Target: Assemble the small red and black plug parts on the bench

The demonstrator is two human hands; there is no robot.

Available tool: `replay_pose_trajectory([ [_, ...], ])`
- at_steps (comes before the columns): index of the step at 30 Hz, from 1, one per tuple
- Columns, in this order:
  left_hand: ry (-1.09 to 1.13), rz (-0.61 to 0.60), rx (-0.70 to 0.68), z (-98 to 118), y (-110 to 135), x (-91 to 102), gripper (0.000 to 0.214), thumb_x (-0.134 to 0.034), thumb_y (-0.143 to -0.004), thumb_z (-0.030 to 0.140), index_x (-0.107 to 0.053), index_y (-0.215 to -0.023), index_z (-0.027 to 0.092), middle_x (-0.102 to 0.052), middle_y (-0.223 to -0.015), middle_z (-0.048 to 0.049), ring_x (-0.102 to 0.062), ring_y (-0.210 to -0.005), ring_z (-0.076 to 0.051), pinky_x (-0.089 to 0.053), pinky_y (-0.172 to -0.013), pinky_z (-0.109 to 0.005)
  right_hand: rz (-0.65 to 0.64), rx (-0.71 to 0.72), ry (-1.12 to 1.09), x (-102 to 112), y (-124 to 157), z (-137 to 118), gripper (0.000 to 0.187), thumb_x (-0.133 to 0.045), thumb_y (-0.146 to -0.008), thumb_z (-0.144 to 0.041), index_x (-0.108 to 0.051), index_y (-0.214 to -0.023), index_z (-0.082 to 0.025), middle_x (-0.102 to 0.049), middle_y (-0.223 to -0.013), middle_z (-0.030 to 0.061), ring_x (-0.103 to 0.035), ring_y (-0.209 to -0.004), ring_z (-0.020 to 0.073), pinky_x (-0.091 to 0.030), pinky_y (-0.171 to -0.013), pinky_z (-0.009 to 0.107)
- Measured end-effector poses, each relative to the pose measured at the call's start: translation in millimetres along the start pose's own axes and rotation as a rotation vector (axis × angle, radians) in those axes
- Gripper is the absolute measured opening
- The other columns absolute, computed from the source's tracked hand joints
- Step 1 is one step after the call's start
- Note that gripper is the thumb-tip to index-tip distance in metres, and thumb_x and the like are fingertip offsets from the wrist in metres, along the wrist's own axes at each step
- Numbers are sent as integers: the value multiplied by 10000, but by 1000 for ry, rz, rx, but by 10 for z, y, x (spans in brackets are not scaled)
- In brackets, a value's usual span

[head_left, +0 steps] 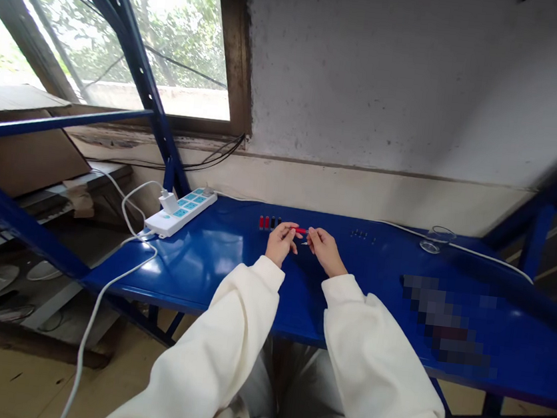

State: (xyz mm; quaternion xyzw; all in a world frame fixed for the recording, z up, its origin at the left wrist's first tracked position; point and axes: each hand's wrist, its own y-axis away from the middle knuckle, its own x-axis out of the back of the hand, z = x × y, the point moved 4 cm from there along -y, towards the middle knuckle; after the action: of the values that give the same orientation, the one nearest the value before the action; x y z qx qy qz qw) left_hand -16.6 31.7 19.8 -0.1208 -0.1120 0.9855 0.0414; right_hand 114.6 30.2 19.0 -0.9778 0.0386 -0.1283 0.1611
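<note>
In front of me, above the blue table, my left hand (283,242) is closed on a slim red stick-like piece (301,230), whose exact kind I cannot make out. My right hand (323,249) pinches at the other end of it, fingers bent. Below the right fingertips shows a small pale pointed bit (304,243), too small to name. Just left of my left hand stands a short row of small cylinders, red ones (263,222) and black ones (275,223). Several tiny metallic pieces (359,233) lie on the table right of my right hand.
A white power strip (182,215) with a plugged-in adapter lies on the blue table (211,268) at left, its cable hanging over the edge. At the back right is a clear glass dish (438,239). A blurred dark object (442,318) lies at right. Blue frame posts flank the table.
</note>
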Motion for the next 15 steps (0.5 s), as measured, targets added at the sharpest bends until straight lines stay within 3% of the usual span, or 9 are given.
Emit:
replay_pose_trajectory([
  [8, -11, 33, 10, -17, -16, 26, 280, -559, -740, 370, -538, -890, 135, -606, -692, -26, -456, -341, -40, -324, -345, -183, 11, -38, -36, -8, 16, -12, 386, -384, -764, -588, -450, -823, -212, -559, -738, -14, -435, -435, 69, -365, -450, 217],
  [15, -29, -19, 32, -33, -4, -8, 325, -581, -720, 401, -544, -892, 127, -605, -657, -27, -460, -339, -45, -291, -338, -181, 13, 4, 91, -28, 62, -50, 507, -328, -783, -619, -473, -556, -190, -467, -479, -17, -416, -435, 92, -348, -468, 227],
])
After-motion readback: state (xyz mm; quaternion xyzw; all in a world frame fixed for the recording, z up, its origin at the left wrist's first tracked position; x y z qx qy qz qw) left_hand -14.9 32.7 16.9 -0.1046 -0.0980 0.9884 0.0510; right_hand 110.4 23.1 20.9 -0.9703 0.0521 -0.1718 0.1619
